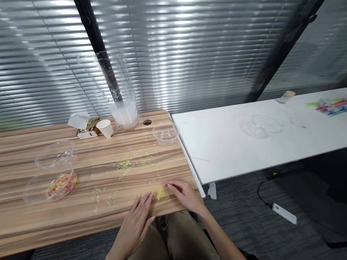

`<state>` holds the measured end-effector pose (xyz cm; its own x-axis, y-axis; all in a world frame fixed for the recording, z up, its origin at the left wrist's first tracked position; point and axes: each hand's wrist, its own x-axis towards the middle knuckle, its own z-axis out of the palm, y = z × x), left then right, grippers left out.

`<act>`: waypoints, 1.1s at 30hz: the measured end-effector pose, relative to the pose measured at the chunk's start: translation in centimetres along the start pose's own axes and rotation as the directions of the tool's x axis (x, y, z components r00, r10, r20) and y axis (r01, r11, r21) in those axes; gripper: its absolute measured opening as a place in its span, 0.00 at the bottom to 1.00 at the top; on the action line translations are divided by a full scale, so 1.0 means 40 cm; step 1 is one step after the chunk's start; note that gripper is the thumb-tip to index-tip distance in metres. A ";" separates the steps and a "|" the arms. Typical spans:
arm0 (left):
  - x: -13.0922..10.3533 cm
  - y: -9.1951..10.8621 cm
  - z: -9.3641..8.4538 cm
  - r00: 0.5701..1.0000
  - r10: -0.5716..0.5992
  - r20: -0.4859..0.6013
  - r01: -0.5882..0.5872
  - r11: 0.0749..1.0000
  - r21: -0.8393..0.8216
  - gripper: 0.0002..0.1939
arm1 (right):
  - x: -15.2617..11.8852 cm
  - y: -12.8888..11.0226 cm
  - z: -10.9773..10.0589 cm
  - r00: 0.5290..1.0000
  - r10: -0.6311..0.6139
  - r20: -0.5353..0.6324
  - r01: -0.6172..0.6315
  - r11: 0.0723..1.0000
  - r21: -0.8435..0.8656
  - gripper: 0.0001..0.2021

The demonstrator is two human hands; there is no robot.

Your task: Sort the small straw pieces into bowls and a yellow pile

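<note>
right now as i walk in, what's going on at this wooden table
A person sits with both bare hands at the table's front edge, around a small patch of yellow bits. The left hand lies flat beside it; the right hand has its fingertips at the patch, though whether they pinch any is too small to tell. More loose bits lie scattered farther back. At the left, a clear container holds red and yellowish bits.

Before the slatted blinds (188, 51) you have one paper cup (105, 129), one small box (87, 133), one clear plastic bag (125, 114) with white contents. On dark carpet (246, 222) to your right: one white power strip (284, 213).
</note>
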<state>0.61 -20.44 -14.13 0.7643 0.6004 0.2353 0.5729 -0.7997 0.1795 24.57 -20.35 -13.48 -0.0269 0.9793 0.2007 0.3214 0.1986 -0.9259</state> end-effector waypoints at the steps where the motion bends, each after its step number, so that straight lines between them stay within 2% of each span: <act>1: -0.001 0.000 0.000 1.000 0.006 -0.002 -0.006 1.000 0.005 0.33 | 0.000 0.000 0.000 1.000 -0.003 0.000 0.003 1.000 -0.007 0.14; 8: -0.052 -0.016 -0.011 1.000 0.016 -0.012 -0.016 1.000 0.014 0.32 | -0.003 0.003 0.001 1.000 -0.017 0.001 0.017 1.000 -0.016 0.14; 12: -0.096 -0.051 -0.036 0.999 0.008 -0.039 -0.004 0.994 0.108 0.31 | -0.007 0.013 0.004 1.000 -0.009 0.014 0.010 1.000 -0.021 0.15; 16: -0.132 -0.110 -0.055 0.987 -0.093 -0.131 0.125 0.958 0.258 0.29 | -0.007 0.016 0.006 0.999 -0.025 0.023 0.026 0.999 -0.032 0.14; 19: -0.136 -0.155 -0.063 0.972 -0.150 -0.183 0.201 0.933 0.299 0.28 | -0.006 0.013 0.005 0.999 -0.022 0.028 0.023 0.999 -0.025 0.15; 22: -0.093 -0.190 -0.069 0.972 -0.162 -0.173 0.206 0.938 0.280 0.26 | -0.005 0.012 0.004 1.000 -0.009 0.027 0.009 1.000 -0.002 0.15; 25: -0.009 -0.213 -0.063 0.976 -0.169 -0.137 0.194 0.961 0.196 0.25 | -0.004 0.012 0.002 1.000 0.007 0.013 -0.007 1.000 0.010 0.17; 28: 0.070 -0.230 -0.042 0.967 -0.214 -0.135 0.229 0.967 0.115 0.25 | -0.003 0.012 0.000 0.999 0.035 0.006 -0.035 0.999 0.021 0.19; 30: 0.101 -0.239 -0.023 0.964 -0.235 -0.129 0.247 0.964 0.093 0.25 | -0.002 0.010 0.000 0.999 0.048 0.007 -0.048 0.998 0.031 0.20; 33: 0.121 -0.255 0.005 0.971 -0.204 -0.128 0.218 0.970 0.109 0.26 | 0.000 0.007 0.000 0.998 0.055 0.001 -0.055 0.998 0.036 0.20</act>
<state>-1.47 -9.36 -15.03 0.5873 0.7460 0.3141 0.7546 -0.6450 0.1208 24.67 -20.29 -13.76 -0.0099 0.9887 0.1494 0.2879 0.1459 -0.9465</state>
